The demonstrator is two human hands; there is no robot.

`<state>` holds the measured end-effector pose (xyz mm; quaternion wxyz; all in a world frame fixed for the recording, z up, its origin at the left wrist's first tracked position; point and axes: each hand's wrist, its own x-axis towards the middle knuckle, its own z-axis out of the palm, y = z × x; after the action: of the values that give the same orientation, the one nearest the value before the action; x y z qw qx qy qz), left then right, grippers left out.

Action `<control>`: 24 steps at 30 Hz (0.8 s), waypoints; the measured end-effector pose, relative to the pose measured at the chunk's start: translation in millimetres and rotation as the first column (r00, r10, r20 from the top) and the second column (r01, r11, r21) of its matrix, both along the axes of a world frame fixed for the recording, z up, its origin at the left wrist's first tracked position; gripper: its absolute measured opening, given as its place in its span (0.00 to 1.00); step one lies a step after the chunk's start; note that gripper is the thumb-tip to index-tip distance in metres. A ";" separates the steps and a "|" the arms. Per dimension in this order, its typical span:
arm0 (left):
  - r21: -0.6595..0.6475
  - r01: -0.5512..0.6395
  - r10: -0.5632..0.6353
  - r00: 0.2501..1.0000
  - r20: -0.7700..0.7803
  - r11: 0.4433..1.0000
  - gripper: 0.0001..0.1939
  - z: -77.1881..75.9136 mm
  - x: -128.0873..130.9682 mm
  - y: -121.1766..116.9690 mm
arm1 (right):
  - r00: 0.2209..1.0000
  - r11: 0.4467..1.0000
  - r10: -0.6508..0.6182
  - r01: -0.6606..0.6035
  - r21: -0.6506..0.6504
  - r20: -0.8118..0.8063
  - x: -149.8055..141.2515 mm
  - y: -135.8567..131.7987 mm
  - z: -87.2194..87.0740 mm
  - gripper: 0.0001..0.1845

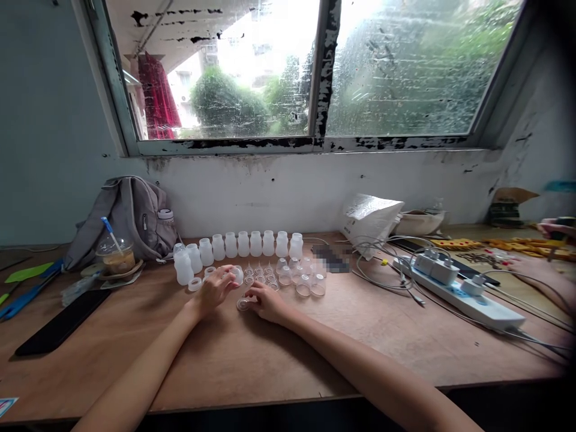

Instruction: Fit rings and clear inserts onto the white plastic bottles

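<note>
My left hand [215, 289] rests on the wooden table [252, 354] with its fingers curled over small white ring caps [195, 284]. My right hand [267, 301] lies beside it, fingers pinched on a small clear round cap [243, 305]. Behind both hands a curved row of several small white plastic bottles [243, 244] stands upright. Several clear pointed nozzles and clear caps [302, 278] sit in a cluster just right of my hands.
A grey bag [128, 217] and an iced drink cup [116, 255] stand at back left. A black phone [62, 322] lies at left. At right are a white power strip [463, 292] with cables, a white pouch [369, 219], and another person's hand [555, 228].
</note>
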<state>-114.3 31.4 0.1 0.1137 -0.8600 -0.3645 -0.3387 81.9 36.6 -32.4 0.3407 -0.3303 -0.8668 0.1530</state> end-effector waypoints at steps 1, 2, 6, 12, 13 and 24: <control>-0.011 0.015 -0.014 1.000 0.021 1.000 0.07 0.3 -0.6 -1.1 | 0.999 1.000 0.030 -0.030 0.003 0.012 -0.3 -1.5 0.0 0.10; -0.023 0.027 -0.026 0.999 0.033 0.999 0.07 0.8 -1.0 -2.8 | 0.999 0.999 0.047 -0.047 0.003 0.015 -0.5 -2.5 0.0 0.11; -0.086 0.079 -0.078 0.997 0.008 0.993 0.18 6.2 1.0 -11.7 | 0.997 1.000 -0.021 0.020 -0.007 -0.073 -0.9 -2.0 2.1 0.16; -0.188 0.113 -0.144 0.976 -0.164 0.976 0.23 9.9 9.2 -15.6 | 0.974 0.993 -0.113 0.105 -0.050 -0.194 0.9 0.0 6.9 0.12; -0.197 0.114 -0.153 0.968 -0.197 0.974 0.22 8.9 10.0 -15.0 | 0.973 0.993 -0.114 0.106 -0.052 -0.200 1.2 0.3 6.7 0.12; -0.249 0.079 -0.133 0.969 -0.210 0.965 0.15 -0.2 12.5 -12.3 | 0.973 0.992 -0.122 0.111 -0.066 -0.195 1.2 -0.1 7.2 0.12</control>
<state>-101.8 19.0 -0.1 0.0317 -0.9185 -0.3405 -0.1987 83.1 36.4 -25.2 0.4250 -0.3729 -0.8030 0.1885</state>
